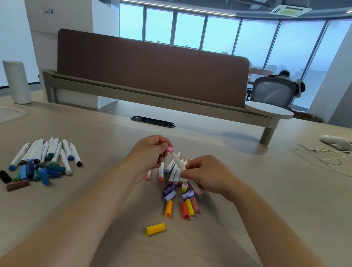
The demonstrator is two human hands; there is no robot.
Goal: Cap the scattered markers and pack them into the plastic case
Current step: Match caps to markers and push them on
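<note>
My left hand [149, 152] pinches a pink cap [170, 149] at the tip of the white marker [179, 164] gripped in my right hand [207, 175], above the bench [250, 206]. I'm mid-capping; next I must line it up and press it home.

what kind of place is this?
Most likely an open-plan office: a long desk with a brown divider, a mesh chair at the next desk, and a curved wall of windows.

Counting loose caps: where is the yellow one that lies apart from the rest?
Head view: the lone yellow cap lies on the desk, centre, nearer the camera than the orange cap and slightly to its left.
</note>
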